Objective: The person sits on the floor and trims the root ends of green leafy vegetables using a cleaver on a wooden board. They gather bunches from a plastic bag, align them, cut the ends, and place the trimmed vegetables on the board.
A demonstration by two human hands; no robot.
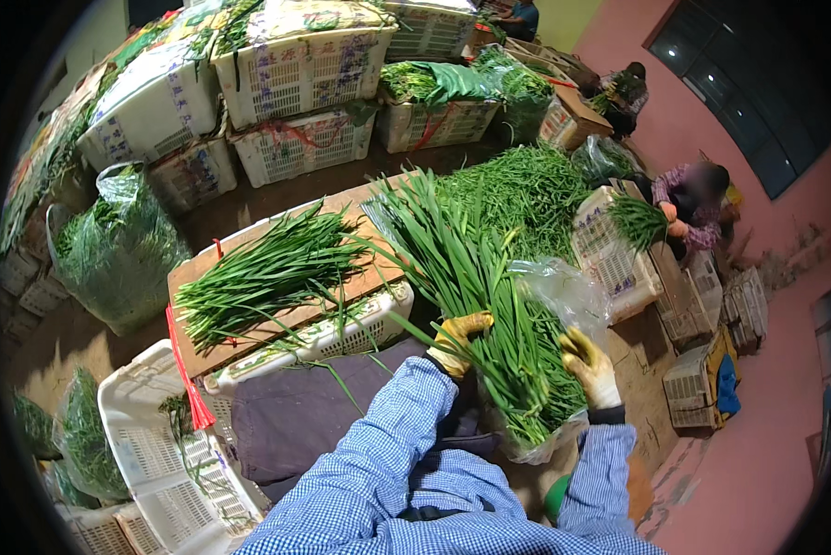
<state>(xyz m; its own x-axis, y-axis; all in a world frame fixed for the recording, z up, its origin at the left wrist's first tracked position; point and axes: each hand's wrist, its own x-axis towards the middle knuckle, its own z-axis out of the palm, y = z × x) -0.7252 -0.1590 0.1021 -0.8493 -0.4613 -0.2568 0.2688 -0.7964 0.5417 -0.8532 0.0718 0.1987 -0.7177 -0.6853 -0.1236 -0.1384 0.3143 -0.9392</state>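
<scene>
My left hand (461,343), in a yellow-coated work glove, grips a loose bunch of garlic chives (481,284) from its left side. The long green leaves fan up and away from me. Just right of the bunch is my right hand (589,368), gloved too, with its fingers apart and nothing visible in it. More chives lie under the bunch in a clear plastic bag (568,295), whose lower part is mostly covered. On a wooden board (252,325) to the left rests a neat pile of chives (270,274). The board lies over a white plastic crate (318,343).
A large heap of chives (519,194) spreads ahead. Stacked white crates (304,76) stand at the back. At left are a filled plastic bag (117,257) and an open white crate (145,430). A person (693,201) at right holds chives. Red ties (192,388) hang beside the board.
</scene>
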